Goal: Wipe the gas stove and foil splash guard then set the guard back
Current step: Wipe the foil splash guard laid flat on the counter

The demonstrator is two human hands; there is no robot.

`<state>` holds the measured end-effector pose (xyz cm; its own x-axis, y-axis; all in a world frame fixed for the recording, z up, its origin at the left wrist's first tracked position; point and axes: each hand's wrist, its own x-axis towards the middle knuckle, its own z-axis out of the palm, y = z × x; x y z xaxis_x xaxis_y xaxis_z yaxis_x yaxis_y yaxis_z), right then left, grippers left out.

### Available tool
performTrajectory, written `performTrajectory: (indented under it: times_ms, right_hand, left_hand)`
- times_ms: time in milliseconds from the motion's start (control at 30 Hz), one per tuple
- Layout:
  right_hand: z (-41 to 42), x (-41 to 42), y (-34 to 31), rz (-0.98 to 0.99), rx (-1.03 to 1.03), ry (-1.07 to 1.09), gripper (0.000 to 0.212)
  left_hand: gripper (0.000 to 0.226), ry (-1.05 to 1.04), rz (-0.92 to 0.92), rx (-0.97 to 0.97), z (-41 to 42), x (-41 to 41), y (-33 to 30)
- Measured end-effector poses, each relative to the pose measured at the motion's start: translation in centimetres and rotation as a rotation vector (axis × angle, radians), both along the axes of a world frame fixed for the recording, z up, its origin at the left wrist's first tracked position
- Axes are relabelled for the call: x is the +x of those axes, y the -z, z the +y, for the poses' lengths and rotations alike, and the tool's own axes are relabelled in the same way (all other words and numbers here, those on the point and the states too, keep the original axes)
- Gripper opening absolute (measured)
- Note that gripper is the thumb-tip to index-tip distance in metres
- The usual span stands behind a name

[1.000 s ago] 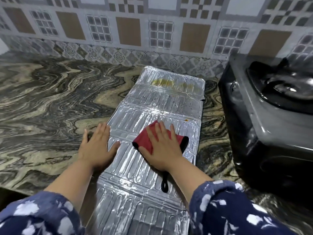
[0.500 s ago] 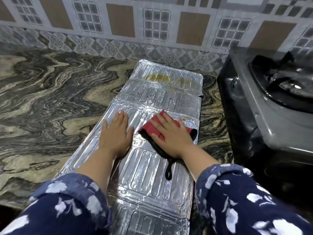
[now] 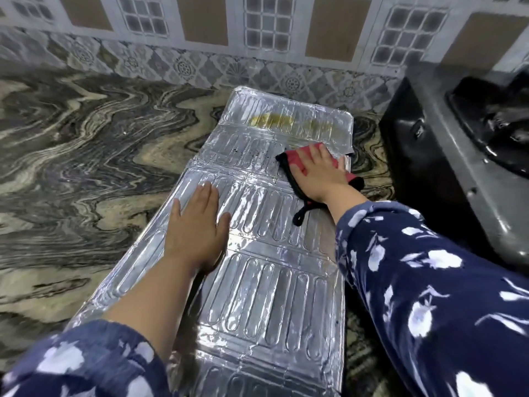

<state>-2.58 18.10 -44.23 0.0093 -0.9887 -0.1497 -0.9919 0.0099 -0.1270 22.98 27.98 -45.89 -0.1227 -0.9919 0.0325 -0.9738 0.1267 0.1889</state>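
On my left the marbled counter [image 3: 86,156] runs bare up to the tiled wall, and the foil splash guard [image 3: 274,287] lies unfolded flat on it, reaching from my body toward the wall. My left hand [image 3: 197,224] rests palm-down on its middle panel, fingers straight and spread, gripping nothing, just pinning the sheet so it does not slide. Further right and farther out, my right hand [image 3: 315,173] presses flat on the red cloth [image 3: 294,159], fingers extended over it rather than curled, with the cloth's black loop [image 3: 300,217] trailing toward me. The cloth sits on the second panel from the far end, near the guard's right edge and just short of the yellowish grease stain [image 3: 289,123] on the farthest panel. To the right of the guard stands the gas stove [image 3: 458,156], apart from it. I judge I am in the guard-wiping step, with that stain untouched; the next stroke wants firm pressure pushed forward onto the far panel, with the thin foil held steady.
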Motion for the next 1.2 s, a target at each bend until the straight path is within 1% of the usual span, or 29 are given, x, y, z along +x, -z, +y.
performTrajectory:
  times_ms: [200,333,367,467,533,633,700,800,900,1033,1200]
  right_hand:
    - [3.5,0.9,-0.1,-0.009,0.012,-0.063,0.064]
    - [7.0,1.9,-0.4,-0.029,0.048,-0.104,0.072]
    - [8.0,2.5,-0.4,-0.04,0.05,-0.128,0.072]
    - [12.0,4.8,-0.6,-0.088,0.048,-0.212,0.06]
    - [15.3,6.4,-0.9,-0.091,0.079,-0.254,0.056]
    - [20.1,7.8,-1.1,-0.043,0.098,-0.306,0.057]
    - [21.9,7.5,-1.4,-0.027,0.048,-0.329,0.056]
    - [22.9,6.1,-1.5,-0.015,-0.014,-0.361,0.053]
    - [24.3,5.4,-0.8,0.004,-0.027,-0.384,0.058]
    - [25.2,5.1,-0.4,0.015,-0.014,-0.387,0.059]
    - [20.3,3.4,-0.2,0.109,0.005,-0.264,0.059]
  left_hand:
    - [0.061,0.036,-0.025,0.016,0.1,0.5,0.1]
    - [0.061,0.065,-0.03,0.026,1.1,1.8,0.0]
    - [0.061,0.057,-0.031,0.027,1.3,1.9,0.0]
    - [0.062,0.023,-0.039,0.049,1.2,1.4,-0.2]
    - [0.062,0.01,-0.069,0.069,1.3,1.1,-0.7]
    - [0.061,-0.008,-0.185,-0.03,1.9,0.6,-1.4]
    - [0.058,-0.051,-0.161,-0.053,2.7,-0.3,-2.0]
    - [0.057,-0.058,-0.069,0.031,4.4,-1.4,-1.5]
    - [0.06,-0.055,-0.019,0.093,5.4,-1.6,-0.7]
    - [0.06,-0.051,-0.012,0.057,5.5,-1.4,-0.3]
    - [0.061,-0.031,0.001,0.044,5.6,-1.2,-0.2]
